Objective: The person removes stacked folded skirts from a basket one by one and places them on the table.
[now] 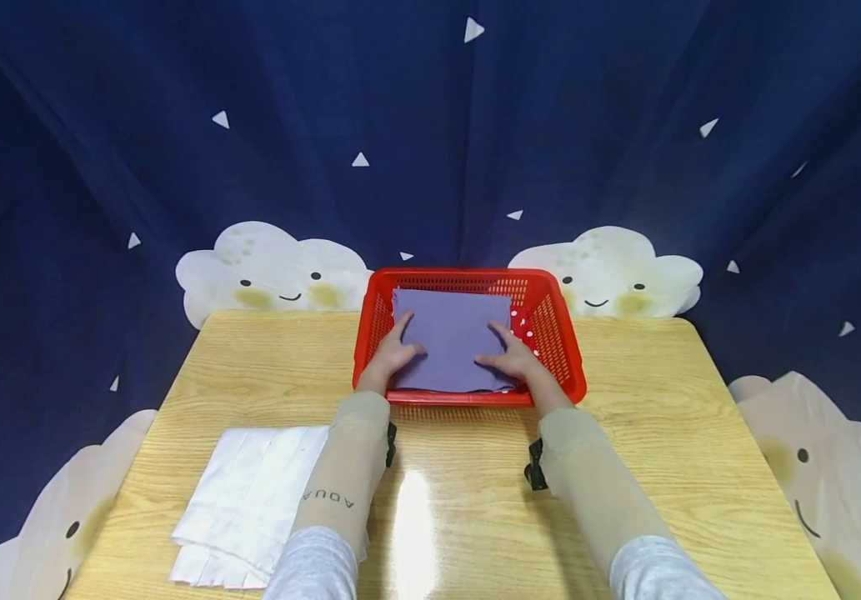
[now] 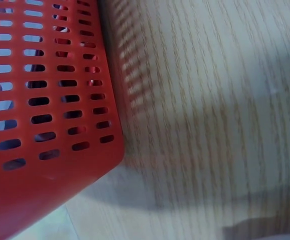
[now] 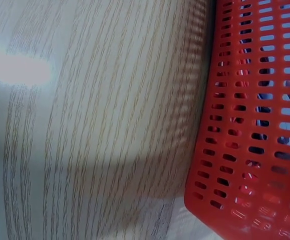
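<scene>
While I watch from afar, the left hand (image 1: 394,356) and right hand (image 1: 516,359) rest on a purple cloth (image 1: 453,333), thumbs spread wide from the fingers. I see that cloth lying inside the red basket (image 1: 460,400), dotted red fabric (image 1: 523,332) showing at its right edge; layered white cloth (image 1: 250,492) lies on the worktop (image 1: 700,433).

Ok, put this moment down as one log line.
left hand: touching purple cloth | right hand: touching purple cloth | purple cloth: in red basket | white cloth: on table, outside basket
</scene>
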A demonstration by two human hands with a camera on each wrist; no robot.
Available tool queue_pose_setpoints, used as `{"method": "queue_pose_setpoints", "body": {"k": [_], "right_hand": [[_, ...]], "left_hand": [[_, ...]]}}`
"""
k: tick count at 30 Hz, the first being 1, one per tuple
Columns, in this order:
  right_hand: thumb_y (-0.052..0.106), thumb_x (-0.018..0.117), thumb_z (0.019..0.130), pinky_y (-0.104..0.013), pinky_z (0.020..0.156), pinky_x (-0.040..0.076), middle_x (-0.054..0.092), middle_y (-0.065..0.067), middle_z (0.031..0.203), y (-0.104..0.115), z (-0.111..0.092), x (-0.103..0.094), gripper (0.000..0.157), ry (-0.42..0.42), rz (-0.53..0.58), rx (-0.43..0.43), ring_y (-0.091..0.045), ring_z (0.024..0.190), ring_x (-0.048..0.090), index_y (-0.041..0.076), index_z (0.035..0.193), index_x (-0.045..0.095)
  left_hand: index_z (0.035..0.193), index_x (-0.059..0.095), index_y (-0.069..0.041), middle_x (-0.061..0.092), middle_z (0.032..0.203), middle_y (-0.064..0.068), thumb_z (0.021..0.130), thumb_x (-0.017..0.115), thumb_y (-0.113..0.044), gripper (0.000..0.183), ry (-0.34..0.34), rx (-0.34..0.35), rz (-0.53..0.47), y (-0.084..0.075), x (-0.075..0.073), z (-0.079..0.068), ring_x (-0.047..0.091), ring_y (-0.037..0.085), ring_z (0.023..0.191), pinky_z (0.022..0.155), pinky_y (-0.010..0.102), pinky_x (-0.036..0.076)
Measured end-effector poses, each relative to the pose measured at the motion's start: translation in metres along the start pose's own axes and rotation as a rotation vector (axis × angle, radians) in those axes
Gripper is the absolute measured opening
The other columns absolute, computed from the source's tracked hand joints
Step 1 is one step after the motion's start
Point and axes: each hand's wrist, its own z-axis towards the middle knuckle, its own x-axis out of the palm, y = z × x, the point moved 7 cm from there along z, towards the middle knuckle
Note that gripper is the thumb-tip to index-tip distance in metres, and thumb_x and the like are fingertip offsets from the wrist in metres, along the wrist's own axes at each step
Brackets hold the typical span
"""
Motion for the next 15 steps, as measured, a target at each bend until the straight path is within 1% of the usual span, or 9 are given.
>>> {"method": "queue_pose_setpoints", "body": {"k": [4, 6, 7, 8, 10, 12, 13, 14, 15], "right_hand": [[0.024, 0.067, 0.082, -0.05, 0.107, 0.021, 0.028, -0.022, 0.144, 0.004, 0.0, 0.001, 0.072, 0.005, 0.003, -0.043, -0.038, 0.13, 0.026, 0.01, 0.142, 0.03], [0.022, 0.067, 0.082, -0.049, 0.106, 0.023, 0.032, -0.023, 0.142, 0.004, 0.001, 0.001, 0.068, 0.003, 0.013, -0.054, -0.037, 0.129, 0.029, 0.008, 0.14, 0.035], [0.02, 0.067, 0.082, -0.049, 0.105, 0.025, 0.033, -0.024, 0.14, 0.004, 0.001, 0.001, 0.065, 0.002, 0.013, -0.059, -0.037, 0.128, 0.03, 0.007, 0.139, 0.037], [0.019, 0.067, 0.082, -0.049, 0.105, 0.026, 0.035, -0.024, 0.139, 0.004, 0.002, 0.001, 0.064, 0.0, 0.014, -0.06, -0.037, 0.127, 0.032, 0.006, 0.138, 0.039], [0.017, 0.068, 0.082, -0.048, 0.104, 0.027, 0.037, -0.025, 0.138, 0.003, 0.003, 0.001, 0.062, -0.008, 0.023, -0.052, -0.037, 0.126, 0.033, 0.006, 0.137, 0.041], [0.016, 0.068, 0.081, -0.048, 0.104, 0.028, 0.037, -0.025, 0.137, 0.002, 0.003, 0.0, 0.062, -0.016, 0.029, -0.042, -0.036, 0.126, 0.034, 0.005, 0.136, 0.042], [0.015, 0.069, 0.08, -0.048, 0.104, 0.027, 0.037, -0.025, 0.137, 0.002, 0.003, 0.0, 0.061, -0.021, 0.032, -0.039, -0.036, 0.126, 0.033, 0.005, 0.135, 0.043], [0.014, 0.069, 0.08, -0.048, 0.104, 0.027, 0.037, -0.025, 0.137, 0.002, 0.003, 0.0, 0.061, -0.026, 0.039, -0.036, -0.036, 0.127, 0.033, 0.005, 0.135, 0.044], [0.014, 0.07, 0.08, -0.048, 0.105, 0.027, 0.037, -0.025, 0.137, 0.002, 0.003, -0.001, 0.061, -0.031, 0.046, -0.034, -0.036, 0.127, 0.033, 0.005, 0.135, 0.044]], "left_hand": [[0.142, 0.033, -0.018, 0.031, 0.144, 0.015, 0.077, 0.06, -0.016, 0.07, 0.048, -0.008, -0.025, -0.002, 0.001, -0.003, 0.034, 0.032, 0.127, 0.104, 0.046, 0.028], [0.141, 0.034, -0.019, 0.031, 0.145, 0.014, 0.078, 0.061, -0.016, 0.069, 0.075, -0.017, -0.039, 0.0, 0.003, -0.002, 0.033, 0.032, 0.127, 0.104, 0.046, 0.028], [0.141, 0.035, -0.02, 0.031, 0.144, 0.013, 0.078, 0.062, -0.017, 0.069, 0.085, -0.007, -0.04, 0.0, 0.002, -0.003, 0.034, 0.031, 0.127, 0.104, 0.045, 0.028], [0.14, 0.037, -0.022, 0.033, 0.143, 0.012, 0.077, 0.063, -0.019, 0.068, 0.083, 0.026, -0.045, 0.007, 0.005, 0.004, 0.036, 0.029, 0.125, 0.102, 0.043, 0.032], [0.139, 0.038, -0.024, 0.034, 0.143, 0.01, 0.076, 0.067, -0.02, 0.07, 0.099, 0.046, -0.047, 0.022, 0.011, 0.019, 0.037, 0.027, 0.124, 0.101, 0.042, 0.034], [0.136, 0.04, -0.024, 0.039, 0.139, 0.01, 0.073, 0.069, -0.021, 0.069, 0.073, 0.114, -0.027, 0.042, 0.019, 0.04, 0.042, 0.025, 0.118, 0.094, 0.039, 0.039], [0.136, 0.04, -0.023, 0.039, 0.138, 0.011, 0.074, 0.068, -0.019, 0.068, 0.065, 0.126, -0.003, 0.048, 0.022, 0.048, 0.042, 0.027, 0.118, 0.094, 0.039, 0.039], [0.136, 0.04, -0.023, 0.04, 0.138, 0.01, 0.074, 0.069, -0.02, 0.069, 0.066, 0.133, -0.006, 0.056, 0.026, 0.058, 0.043, 0.025, 0.117, 0.093, 0.039, 0.04], [0.137, 0.039, -0.023, 0.039, 0.14, 0.009, 0.074, 0.07, -0.017, 0.071, 0.078, 0.113, -0.008, 0.059, 0.028, 0.061, 0.042, 0.025, 0.119, 0.096, 0.041, 0.038]]}}
